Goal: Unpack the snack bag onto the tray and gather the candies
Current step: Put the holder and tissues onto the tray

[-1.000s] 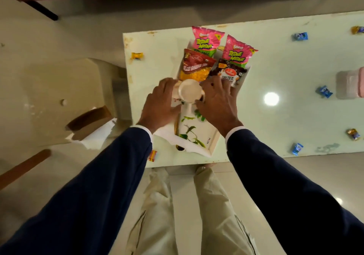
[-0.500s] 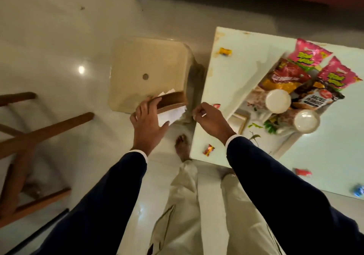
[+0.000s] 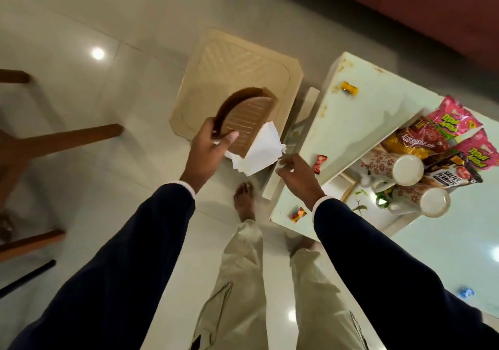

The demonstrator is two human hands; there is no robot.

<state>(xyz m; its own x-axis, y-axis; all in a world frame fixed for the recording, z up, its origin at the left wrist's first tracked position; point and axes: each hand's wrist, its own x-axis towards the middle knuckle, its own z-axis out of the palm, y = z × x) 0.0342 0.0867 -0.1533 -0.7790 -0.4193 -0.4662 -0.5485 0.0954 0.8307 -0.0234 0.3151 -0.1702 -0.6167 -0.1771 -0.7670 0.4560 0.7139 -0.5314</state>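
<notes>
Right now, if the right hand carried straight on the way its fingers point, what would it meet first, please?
Probably the white paper hanging from the brown bag; the right hand points up-left at its edge, seemingly already touching, though depth is unclear.

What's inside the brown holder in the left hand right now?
White paper napkins stick out of the brown holder that the left hand grips; the right hand pinches their corner. How many remain inside is hidden by the holder's walls.
</notes>
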